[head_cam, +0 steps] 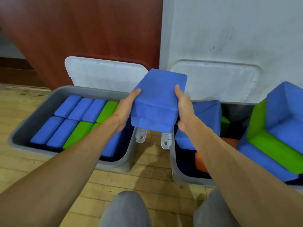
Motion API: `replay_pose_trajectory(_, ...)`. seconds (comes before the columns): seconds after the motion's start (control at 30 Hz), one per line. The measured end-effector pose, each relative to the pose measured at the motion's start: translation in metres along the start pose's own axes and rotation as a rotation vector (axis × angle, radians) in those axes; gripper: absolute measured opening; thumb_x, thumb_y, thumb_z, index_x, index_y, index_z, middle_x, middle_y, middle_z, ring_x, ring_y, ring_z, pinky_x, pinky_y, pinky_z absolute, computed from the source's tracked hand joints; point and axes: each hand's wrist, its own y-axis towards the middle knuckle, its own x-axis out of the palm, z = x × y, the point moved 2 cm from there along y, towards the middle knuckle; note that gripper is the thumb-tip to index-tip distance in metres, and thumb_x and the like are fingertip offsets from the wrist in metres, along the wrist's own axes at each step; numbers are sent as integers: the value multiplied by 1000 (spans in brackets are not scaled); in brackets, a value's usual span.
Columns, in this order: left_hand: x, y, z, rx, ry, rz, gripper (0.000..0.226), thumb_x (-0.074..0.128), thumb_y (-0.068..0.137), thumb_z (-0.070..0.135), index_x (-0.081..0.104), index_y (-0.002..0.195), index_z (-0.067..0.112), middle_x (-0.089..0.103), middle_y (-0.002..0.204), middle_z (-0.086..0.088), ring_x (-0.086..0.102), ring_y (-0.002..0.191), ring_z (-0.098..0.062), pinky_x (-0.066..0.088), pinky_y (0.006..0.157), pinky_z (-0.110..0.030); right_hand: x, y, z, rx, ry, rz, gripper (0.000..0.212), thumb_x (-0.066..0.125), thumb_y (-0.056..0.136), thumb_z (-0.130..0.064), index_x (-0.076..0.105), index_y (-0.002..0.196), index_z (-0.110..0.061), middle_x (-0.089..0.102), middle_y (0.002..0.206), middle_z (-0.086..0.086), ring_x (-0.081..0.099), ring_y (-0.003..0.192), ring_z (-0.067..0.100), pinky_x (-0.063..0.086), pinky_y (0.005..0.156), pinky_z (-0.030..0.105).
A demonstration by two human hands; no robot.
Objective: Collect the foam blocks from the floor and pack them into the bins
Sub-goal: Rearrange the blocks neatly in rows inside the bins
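Two grey bins stand side by side on the wooden floor (147, 169) against the wall (229, 30), their white lids (105, 74) tipped back. The left bin (24, 125) is packed in tidy rows of blue and green blocks (78, 108) set on edge, with some dark room showing at its near right corner. The right bin (180, 174) holds a loose jumble of blue, green and orange blocks (278, 128).

Above the gap between the bins hangs a stack of blue foam blocks (157, 102), seemingly two, one lying flat on the other. The left hand (124, 108) clamps one side and the right hand (183, 108) the other, thumbs over the top edge, fingers hidden underneath.

Such foam is probably light, soft enough to dent, and matte enough not to slip. The likelier trouble is the lower block sliding out, so the squeeze should span the seam or support it from below. Turning the stack on edge would suit the left bin's rows.
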Motion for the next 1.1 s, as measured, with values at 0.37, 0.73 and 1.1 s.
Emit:
replay_pose_trajectory(0.37,-43,16,-42,-4,-63,249,35,38,98,52,64,88,32,66,100,13,62,91,-3,51,84,-28,38,-15,66,-66,-225,230,90,58,75,-69,19,147,-32,36,143,1,49,121,26,45,101,48)
replay_pose_trajectory(0.73,-37,8,-54,28,-22,173,23,51,94,50,63,98,31,66,98,16,62,88,0,49,74,-21,23,-14,55,-150,-315,182,82,42,65,-83,41,136,-41,58,124,-12,58,111,16,50,96,46)
replay_pose_trajectory(1.1,-44,2,-41,78,211,228,60,61,88,49,47,135,14,51,128,0,53,109,-16,46,85,-27,20,-9,42,-79,-462,82,49,31,94,-63,52,115,-24,60,101,-2,58,88,19,51,87,41)
